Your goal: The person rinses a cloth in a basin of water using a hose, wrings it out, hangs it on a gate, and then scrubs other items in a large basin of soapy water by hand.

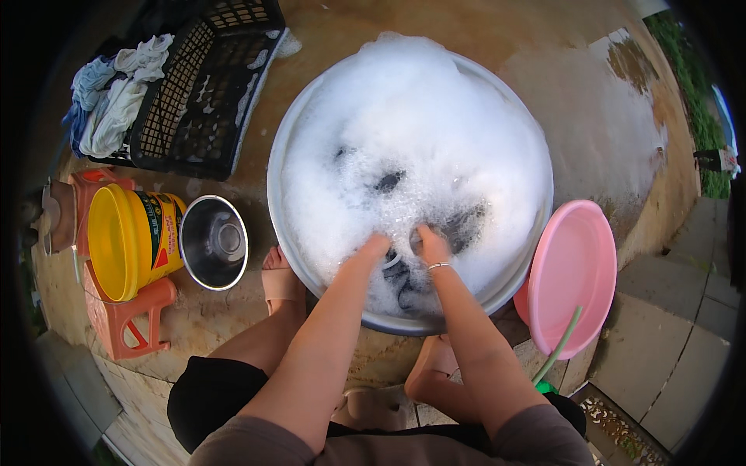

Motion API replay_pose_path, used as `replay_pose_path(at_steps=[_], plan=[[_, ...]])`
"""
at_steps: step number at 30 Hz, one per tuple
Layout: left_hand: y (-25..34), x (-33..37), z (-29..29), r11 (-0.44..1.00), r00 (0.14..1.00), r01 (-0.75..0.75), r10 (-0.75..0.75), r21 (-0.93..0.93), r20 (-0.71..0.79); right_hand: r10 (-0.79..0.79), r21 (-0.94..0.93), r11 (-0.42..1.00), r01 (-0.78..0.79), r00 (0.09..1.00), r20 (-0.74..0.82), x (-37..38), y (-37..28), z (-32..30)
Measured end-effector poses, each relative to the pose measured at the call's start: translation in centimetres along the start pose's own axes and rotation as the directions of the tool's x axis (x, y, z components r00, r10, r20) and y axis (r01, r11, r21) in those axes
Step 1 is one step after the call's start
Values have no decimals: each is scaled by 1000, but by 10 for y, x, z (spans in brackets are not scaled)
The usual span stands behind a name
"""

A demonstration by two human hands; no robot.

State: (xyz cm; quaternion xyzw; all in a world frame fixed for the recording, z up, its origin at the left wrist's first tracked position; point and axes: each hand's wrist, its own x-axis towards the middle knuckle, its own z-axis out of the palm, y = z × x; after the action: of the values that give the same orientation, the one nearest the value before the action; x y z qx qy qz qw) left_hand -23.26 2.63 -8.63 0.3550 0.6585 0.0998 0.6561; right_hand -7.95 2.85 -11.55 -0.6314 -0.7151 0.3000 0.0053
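Observation:
A big round basin (273, 194), pale grey at the rim, stands before me, heaped with white foam (412, 101). Dark wet cloth (464, 227) shows through gaps in the suds, and more of it lies between and below my hands. My left hand (378, 246) is sunk in the foam at the basin's near side, its fingers hidden. Close beside it, my right hand (431, 245), with a thin band at the wrist, has its fingers curled in against the dark cloth. Foam covers the lower part of its grip.
Left: a black plastic crate (203, 109), a pile of light and blue clothes (124, 93), a yellow bucket (118, 241), an orange stool (116, 311) and a metal bowl (214, 242). Right: a pink basin (579, 264) tilted on its side, with a green hose (561, 346) against it.

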Motion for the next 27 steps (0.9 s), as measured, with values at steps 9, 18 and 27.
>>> replay_pose_path(at_steps=[9, 18, 27], plan=[[-6, 8, 8, 537, 990, 126, -125, -834, 68, 188, 650, 743, 162, 881, -435, -25, -89, -28], [36, -41, 19, 831, 994, -108, 94, -546, -54, 199, 803, 585, -113, 980, -7, -22, -59, -64], [-18, -29, -30, 929, 890, -249, 330, 273, -313, -293, 578, 783, -232, 682, 670, -74, -99, -193]])
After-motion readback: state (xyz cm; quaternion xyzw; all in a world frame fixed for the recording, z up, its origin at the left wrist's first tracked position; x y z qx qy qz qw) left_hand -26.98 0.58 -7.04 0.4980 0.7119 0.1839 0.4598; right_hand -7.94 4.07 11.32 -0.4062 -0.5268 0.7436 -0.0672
